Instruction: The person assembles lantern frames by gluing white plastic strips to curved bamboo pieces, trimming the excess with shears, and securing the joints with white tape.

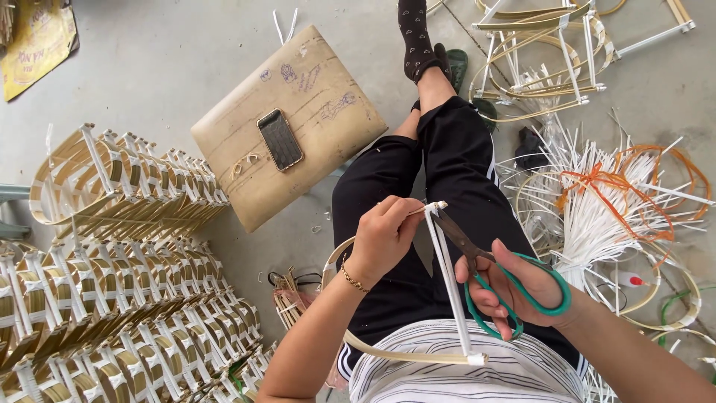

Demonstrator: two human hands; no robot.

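My left hand (384, 233) pinches the top of a bamboo hoop frame (403, 354) where a white plastic strip (451, 283) is tied to it. The white strip runs down across the frame to my lap. My right hand (514, 287) holds green-handled scissors (488, 265). Their dark blades point up-left, with the tips right at the knot beside my left fingers. I sit with black trousers and a striped shirt, one leg stretched out in a dark sock (414, 37).
A worn tan stool (298, 127) with a phone (280, 139) on it stands ahead on the concrete floor. Stacks of finished bamboo frames (112, 261) fill the left. Loose white strips, orange cord (619, 186) and hoops lie on the right.
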